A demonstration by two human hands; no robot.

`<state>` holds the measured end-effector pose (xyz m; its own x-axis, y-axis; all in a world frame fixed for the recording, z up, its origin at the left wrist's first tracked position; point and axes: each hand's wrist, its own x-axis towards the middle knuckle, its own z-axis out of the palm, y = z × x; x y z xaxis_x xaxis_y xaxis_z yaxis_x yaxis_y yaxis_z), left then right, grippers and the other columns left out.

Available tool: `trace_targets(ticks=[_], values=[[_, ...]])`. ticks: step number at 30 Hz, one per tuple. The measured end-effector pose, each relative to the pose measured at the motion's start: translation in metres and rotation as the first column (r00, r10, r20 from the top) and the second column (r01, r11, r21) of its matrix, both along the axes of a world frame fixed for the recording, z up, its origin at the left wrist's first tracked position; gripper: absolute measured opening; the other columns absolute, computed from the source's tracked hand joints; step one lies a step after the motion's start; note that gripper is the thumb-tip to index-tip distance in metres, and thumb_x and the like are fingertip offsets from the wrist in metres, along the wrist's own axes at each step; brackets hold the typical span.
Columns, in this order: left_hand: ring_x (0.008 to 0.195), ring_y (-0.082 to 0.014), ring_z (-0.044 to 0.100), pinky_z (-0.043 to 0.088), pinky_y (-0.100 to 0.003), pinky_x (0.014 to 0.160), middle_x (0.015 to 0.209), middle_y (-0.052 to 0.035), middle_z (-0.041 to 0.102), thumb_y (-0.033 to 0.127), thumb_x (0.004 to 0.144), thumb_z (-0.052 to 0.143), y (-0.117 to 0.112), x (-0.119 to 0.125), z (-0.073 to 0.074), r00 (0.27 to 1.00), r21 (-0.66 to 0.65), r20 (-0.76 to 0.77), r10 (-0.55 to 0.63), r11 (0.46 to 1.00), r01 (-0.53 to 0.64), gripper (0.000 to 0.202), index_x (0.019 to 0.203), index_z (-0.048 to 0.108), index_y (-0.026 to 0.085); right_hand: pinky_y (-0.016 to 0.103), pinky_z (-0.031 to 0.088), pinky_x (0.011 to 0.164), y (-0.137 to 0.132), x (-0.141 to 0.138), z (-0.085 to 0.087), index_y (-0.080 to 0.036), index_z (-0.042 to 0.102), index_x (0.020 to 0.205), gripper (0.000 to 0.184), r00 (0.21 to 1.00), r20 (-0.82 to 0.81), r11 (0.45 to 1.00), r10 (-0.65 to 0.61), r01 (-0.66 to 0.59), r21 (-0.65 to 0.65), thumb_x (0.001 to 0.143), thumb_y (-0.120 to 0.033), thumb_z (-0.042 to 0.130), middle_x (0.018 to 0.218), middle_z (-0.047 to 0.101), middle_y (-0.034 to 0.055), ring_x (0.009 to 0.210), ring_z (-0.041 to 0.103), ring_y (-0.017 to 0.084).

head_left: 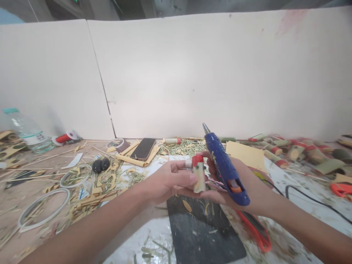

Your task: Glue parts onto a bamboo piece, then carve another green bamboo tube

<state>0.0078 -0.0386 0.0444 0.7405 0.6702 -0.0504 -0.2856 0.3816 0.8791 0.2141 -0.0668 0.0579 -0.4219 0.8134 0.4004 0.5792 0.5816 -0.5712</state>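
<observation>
A short bamboo piece with a red top and small dark dots is held upright between the thumb and fingers of my left hand. My right hand is closed around a blue hot glue gun, its metal nozzle pointing up and away to the left. The right fingertips come close to the bamboo piece; whether they touch it I cannot tell. Below both hands lies a dark cutting board with scraps on it. A red utility knife rests beside the board, partly under my right forearm.
Red-ended bamboo pieces are heaped at the right. A black cord trails rightward. A phone lies toward the back, with tape rings, a red spool and a water bottle leftward. A white panel stands behind.
</observation>
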Motion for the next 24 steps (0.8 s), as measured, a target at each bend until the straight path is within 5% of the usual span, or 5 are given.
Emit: trace_targets(ticks=[13, 24], values=[[0.056, -0.0086, 0.059, 0.047, -0.020, 0.057, 0.069, -0.0038, 0.065, 0.027, 0.060, 0.084, 0.001, 0.001, 0.004, 0.997, 0.043, -0.072, 0.025, 0.999, -0.022, 0.045, 0.096, 0.067, 0.008, 0.029, 0.050, 0.058, -0.003, -0.006, 0.012, -0.025, 0.049, 0.116, 0.051, 0.995, 0.057, 0.993, 0.077, -0.082, 0.090, 0.072, -0.035, 0.073, 0.085, 0.062, 0.0004, 0.067, 0.060, 0.018], [0.067, -0.0111, 0.063, 0.048, -0.021, 0.062, 0.078, -0.0061, 0.066, 0.027, 0.066, 0.080, 0.002, -0.002, 0.005, 0.996, 0.093, -0.086, -0.017, 0.995, 0.025, 0.038, 0.097, 0.066, 0.010, 0.027, 0.045, 0.050, -0.002, -0.004, 0.007, -0.023, 0.050, 0.114, 0.049, 0.997, 0.063, 0.995, 0.051, -0.056, 0.084, 0.072, -0.036, 0.073, 0.074, 0.056, -0.0023, 0.057, 0.053, 0.014]])
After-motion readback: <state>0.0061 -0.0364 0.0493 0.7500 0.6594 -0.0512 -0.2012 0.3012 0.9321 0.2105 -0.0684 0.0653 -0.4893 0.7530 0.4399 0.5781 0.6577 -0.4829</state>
